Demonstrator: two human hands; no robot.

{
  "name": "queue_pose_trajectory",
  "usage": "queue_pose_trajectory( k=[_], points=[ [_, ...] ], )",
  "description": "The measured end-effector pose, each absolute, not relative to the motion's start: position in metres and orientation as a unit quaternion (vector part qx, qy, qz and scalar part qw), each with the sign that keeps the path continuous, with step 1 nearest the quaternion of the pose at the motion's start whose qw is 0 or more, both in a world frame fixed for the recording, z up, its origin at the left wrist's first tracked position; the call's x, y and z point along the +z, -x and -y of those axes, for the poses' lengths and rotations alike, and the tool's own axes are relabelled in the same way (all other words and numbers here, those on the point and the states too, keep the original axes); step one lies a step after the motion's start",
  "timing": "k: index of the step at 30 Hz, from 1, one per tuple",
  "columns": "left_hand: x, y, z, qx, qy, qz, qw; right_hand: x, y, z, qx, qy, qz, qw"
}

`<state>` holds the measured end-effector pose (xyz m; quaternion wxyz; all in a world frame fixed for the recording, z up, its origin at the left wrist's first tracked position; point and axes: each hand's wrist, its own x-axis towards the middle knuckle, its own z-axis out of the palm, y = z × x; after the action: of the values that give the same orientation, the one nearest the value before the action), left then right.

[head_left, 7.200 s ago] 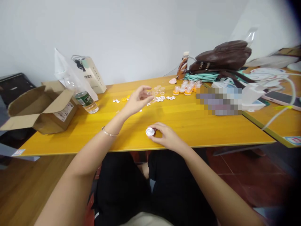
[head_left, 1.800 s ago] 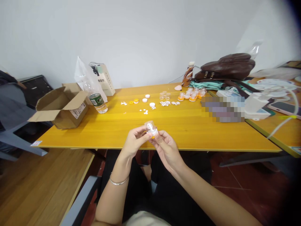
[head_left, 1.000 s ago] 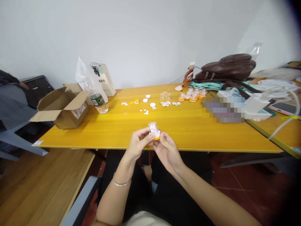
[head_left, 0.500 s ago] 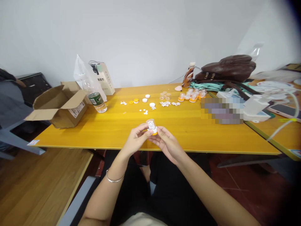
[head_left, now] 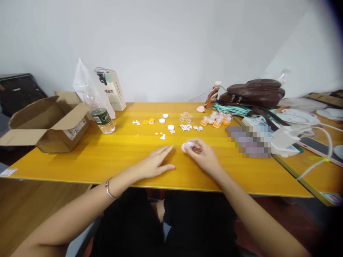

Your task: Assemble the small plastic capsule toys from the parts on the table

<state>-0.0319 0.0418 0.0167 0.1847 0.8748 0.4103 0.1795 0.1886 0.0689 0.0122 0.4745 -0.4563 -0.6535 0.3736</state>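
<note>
My right hand [head_left: 205,157] grips a small clear-domed container [head_left: 187,145] over the table, partly covered by the fingers; it looks tipped over. To its left, my left hand [head_left: 152,165] is open and holds nothing, its fingers stretched out and the thumb apart, low over the tabletop. Beyond the hands lie white patterned pieces [head_left: 185,127], several clear rings or caps [head_left: 184,116] and a group of similar domed containers with orange bases [head_left: 217,119]. White round caps [head_left: 170,127], a yellow cap [head_left: 151,121] and tiny white discs [head_left: 162,136] are spread nearer the middle.
An open cardboard box [head_left: 53,125] and a water bottle [head_left: 102,119] stand at the left, before a paper bag [head_left: 115,92]. On the right are a drink bottle [head_left: 213,95], a brown leather bag [head_left: 254,94], a blurred-out item [head_left: 249,142] and a white charger with cable [head_left: 286,141].
My left hand has let go of the container and moved left, opening out. My right hand has carried it to the right and tipped it. The view has shifted somewhat.
</note>
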Motion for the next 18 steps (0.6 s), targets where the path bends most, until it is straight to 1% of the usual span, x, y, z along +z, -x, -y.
queue_pose_trajectory(
  k=[2, 4, 6, 7, 9, 11, 18],
  points=[
    [0.017, 0.044, -0.052, 0.140, -0.881, -0.416, 0.177, 0.016, -0.216, -0.096, 0.302, 0.511, 0.643, 0.483],
    [0.016, 0.054, -0.061, 0.119, -0.887, -0.414, 0.165, 0.019, -0.245, -0.123, 0.206, 0.572, 0.645, 0.462],
    [0.014, 0.061, -0.068, 0.111, -0.893, -0.410, 0.146, 0.019, -0.270, -0.147, 0.102, 0.639, 0.645, 0.408],
    [0.013, 0.062, -0.071, 0.110, -0.897, -0.406, 0.135, 0.019, -0.278, -0.157, 0.082, 0.662, 0.640, 0.381],
    [0.011, 0.063, -0.075, 0.112, -0.905, -0.393, 0.113, 0.018, -0.287, -0.172, 0.090, 0.694, 0.621, 0.354],
    [0.008, 0.062, -0.077, 0.118, -0.911, -0.384, 0.097, 0.017, -0.287, -0.185, 0.102, 0.704, 0.611, 0.347],
    [0.003, 0.062, -0.082, 0.129, -0.911, -0.378, 0.102, 0.008, -0.281, -0.218, 0.093, 0.707, 0.591, 0.377]
  ],
)
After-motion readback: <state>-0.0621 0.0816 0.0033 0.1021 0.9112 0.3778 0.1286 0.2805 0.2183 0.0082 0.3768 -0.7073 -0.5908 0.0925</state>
